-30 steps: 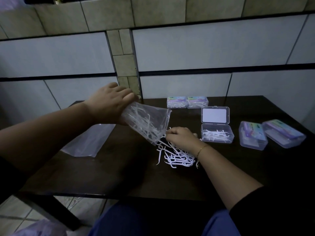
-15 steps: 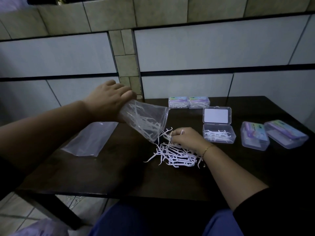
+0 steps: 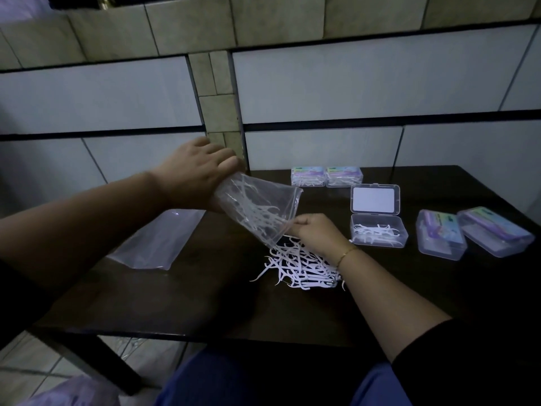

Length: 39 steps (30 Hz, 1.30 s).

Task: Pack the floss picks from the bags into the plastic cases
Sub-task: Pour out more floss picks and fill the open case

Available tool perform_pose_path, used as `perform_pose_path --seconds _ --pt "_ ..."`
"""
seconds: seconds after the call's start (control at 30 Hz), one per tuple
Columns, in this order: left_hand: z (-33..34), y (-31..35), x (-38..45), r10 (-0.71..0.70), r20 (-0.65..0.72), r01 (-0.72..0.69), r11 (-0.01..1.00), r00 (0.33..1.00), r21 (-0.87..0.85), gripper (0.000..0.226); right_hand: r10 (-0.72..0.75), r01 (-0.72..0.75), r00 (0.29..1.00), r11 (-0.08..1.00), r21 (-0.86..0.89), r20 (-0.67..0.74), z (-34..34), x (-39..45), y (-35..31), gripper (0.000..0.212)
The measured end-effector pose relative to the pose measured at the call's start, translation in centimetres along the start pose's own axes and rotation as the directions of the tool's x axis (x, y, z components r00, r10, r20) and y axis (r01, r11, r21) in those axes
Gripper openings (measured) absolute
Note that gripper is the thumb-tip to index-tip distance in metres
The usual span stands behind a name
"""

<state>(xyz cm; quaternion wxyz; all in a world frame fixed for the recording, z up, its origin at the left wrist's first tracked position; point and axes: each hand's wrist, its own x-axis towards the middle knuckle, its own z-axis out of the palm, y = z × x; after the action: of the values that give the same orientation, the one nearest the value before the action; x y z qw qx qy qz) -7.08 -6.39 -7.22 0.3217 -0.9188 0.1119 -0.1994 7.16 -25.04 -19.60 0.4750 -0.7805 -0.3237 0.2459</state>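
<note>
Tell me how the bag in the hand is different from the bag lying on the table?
The held bag is up in the air, tilted with its mouth down; the flat bag lies on the table. The held bag still has white floss picks inside; the flat bag looks empty. The left hand grips the held bag and the right hand pinches its mouth; nothing touches the flat bag. Both are clear plastic.

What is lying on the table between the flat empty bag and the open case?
In the head view, the loose pile of floss picks lies between the flat bag and the open case, with the right hand over it.
</note>
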Motion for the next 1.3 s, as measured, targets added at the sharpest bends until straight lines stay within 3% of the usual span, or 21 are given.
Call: perform_pose_path --seconds 0.13,0.3,0.57,0.87,1.1,1.23,1.3 --pt "0.3 -0.4 -0.5 -0.013 0.021 0.013 1.0 1.0 0.004 0.072 0.007 -0.003 0.999 0.995 -0.098 0.041 -1.3 -0.4 0.5 0.008" --pt "0.5 0.2 -0.2 -0.004 0.041 0.005 1.0 0.999 -0.021 0.072 -0.044 0.036 0.993 0.996 0.076 0.113 -1.1 -1.4 -1.2 0.023" --pt "-0.1 0.5 1.2 0.131 0.069 -0.134 0.99 0.989 0.035 0.075 0.006 -0.011 0.999 0.986 0.168 0.031 -0.4 -1.5 -1.4 0.027" --pt "-0.2 0.6 1.6 0.124 0.073 -0.129 0.99 0.99 0.063 0.076 0.032 -0.038 0.995 0.997 0.066 0.092 -0.3 -1.4 -0.9 0.041" --pt "-0.6 -0.3 1.3 0.099 0.068 -0.105 0.991 0.993 0.083 0.073 0.011 0.0 0.995 0.995 -0.103 0.103 -2.7 -1.7 -0.4 0.008" --pt "-0.3 -0.2 1.1 0.098 0.057 -0.102 0.992 0.994 0.078 0.074 -0.01 0.018 0.997 0.993 -0.114 0.071 -2.1 -1.3 -0.8 0.042" --pt "-0.4 0.0 1.3 0.112 0.037 -0.114 0.991 0.993 0.068 0.075 -0.006 0.011 0.999 0.995 -0.1 0.052 -1.5 -0.9 -0.9 0.047"
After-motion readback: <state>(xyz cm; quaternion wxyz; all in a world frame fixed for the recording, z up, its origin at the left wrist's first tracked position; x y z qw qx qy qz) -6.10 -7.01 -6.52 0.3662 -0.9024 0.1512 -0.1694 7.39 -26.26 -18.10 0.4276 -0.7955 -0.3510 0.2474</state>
